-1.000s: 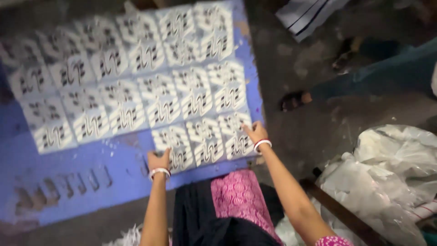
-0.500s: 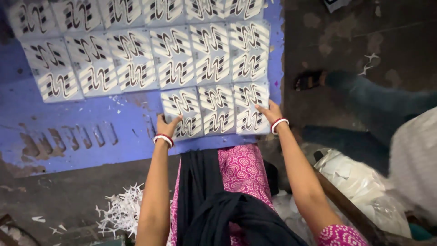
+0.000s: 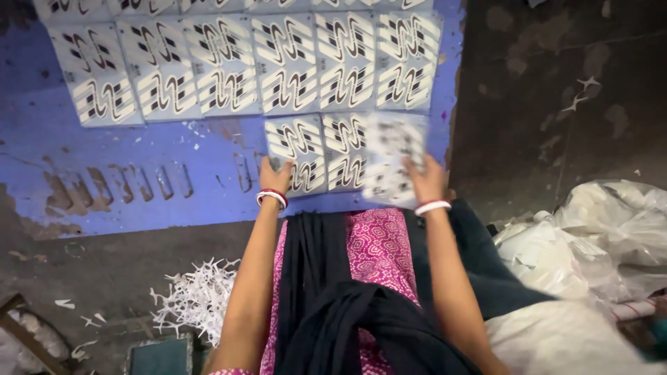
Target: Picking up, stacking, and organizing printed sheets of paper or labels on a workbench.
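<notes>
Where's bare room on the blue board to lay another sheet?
Free: blue board left of the left hand, below the upper sheet row. Crowded: under the right hand, where a lifted sheet overlaps the lower row.

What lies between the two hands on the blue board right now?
In the head view, one patterned sheet lies flat between the left hand and the right hand, on the blue board.

Printed sheets [image 3: 278, 62] lie in rows on the board [image 3: 104, 180]. Paper scraps [image 3: 194, 298] lie on the floor [image 3: 556, 83] left of the person; bags [image 3: 590, 236] lie right.
</notes>
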